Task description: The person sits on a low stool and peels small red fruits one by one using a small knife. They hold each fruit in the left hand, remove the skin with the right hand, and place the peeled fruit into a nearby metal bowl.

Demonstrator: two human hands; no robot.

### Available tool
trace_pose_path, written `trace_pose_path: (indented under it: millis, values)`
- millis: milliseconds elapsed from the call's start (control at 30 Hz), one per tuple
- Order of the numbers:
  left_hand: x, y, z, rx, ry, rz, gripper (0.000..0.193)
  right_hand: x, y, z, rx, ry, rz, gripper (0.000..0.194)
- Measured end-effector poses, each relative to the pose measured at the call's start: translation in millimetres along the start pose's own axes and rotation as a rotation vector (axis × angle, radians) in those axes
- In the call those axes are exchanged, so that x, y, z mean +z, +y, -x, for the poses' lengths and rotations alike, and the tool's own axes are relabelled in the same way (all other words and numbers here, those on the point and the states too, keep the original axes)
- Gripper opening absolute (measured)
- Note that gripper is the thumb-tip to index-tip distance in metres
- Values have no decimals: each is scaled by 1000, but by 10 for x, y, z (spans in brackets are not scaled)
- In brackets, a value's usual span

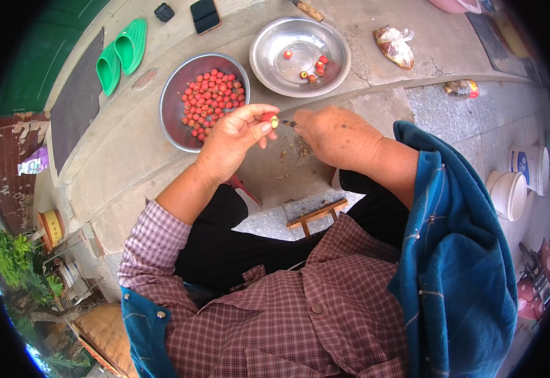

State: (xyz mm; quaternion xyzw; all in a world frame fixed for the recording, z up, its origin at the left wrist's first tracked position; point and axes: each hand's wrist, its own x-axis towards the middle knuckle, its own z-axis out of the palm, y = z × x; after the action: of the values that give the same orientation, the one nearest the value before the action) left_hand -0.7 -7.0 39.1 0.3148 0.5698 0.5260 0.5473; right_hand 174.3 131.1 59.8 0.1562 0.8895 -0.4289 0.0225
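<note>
Between its thumb and fingers my left hand (237, 134) holds a small red fruit (270, 119), which looks like a hawthorn berry, with pale yellow flesh showing at a cut end. My right hand (338, 136) grips a small tool, perhaps a knife, whose narrow dark blade (286, 123) touches the cut fruit; its handle is hidden in the fist. A steel bowl (165, 106) full of whole red fruits (211, 97) stands beyond my left hand. To its right, a wide shallow steel basin (261, 75) holds several fruits, some with cut ends.
Crumbs (303, 150) lie on the concrete step below my hands. Around the bowls are green slippers (130, 47), a phone (205, 16), a wooden tool handle (309, 10), a tied plastic bag (394, 46) and a jar (461, 89) on its side. White buckets (506, 194) stand at right.
</note>
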Motion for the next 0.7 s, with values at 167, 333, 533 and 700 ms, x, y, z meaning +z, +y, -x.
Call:
trace_pose_path:
  millis: [167,333,533,700]
  values:
    - [56,23,21,55,52,-96,28,-36,-1,-1,-11,-2,-20,24]
    - [141,23,65,77,96,-166,25,-36,-19,2,-13,0,-35,25]
    - [211,-6,95,182,100,-346,26,-45,-10,-5,-20,-6,-59,26]
    - [172,8,75,167,73,-310,22,-35,-9,-17,-28,-28,-72,27]
